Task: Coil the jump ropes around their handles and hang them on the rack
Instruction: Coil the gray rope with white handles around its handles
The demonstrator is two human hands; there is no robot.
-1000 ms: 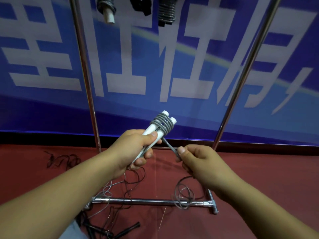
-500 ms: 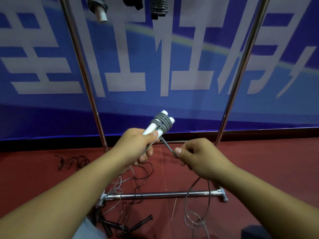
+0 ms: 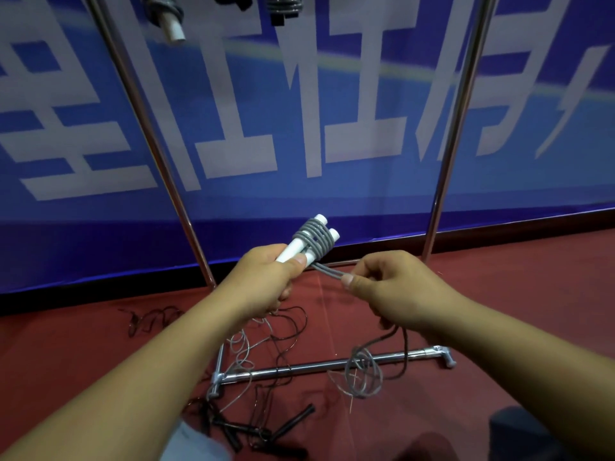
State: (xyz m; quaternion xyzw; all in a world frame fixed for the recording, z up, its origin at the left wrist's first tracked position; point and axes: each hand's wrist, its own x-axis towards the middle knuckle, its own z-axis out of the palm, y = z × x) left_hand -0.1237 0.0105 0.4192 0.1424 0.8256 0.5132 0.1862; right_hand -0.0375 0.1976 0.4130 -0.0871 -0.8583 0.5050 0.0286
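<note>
The right hand [image 3: 396, 291] has drawn a little farther from the white handles [image 3: 306, 242], so a longer run of grey rope [image 3: 329, 272] stretches from the coil to its pinch. Below that hand, the slack loop [image 3: 362, 377] has bunched tighter over the rack's base bar [image 3: 319, 364].

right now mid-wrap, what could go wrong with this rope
1. The grey cord is pinched only at the right hand; slack there could let the coils on the paired white handles loosen.
2. Its loose tail loops lie over the chrome base bar of the rack and may snag.
3. It could also tangle with the black ropes on the red floor.
</note>
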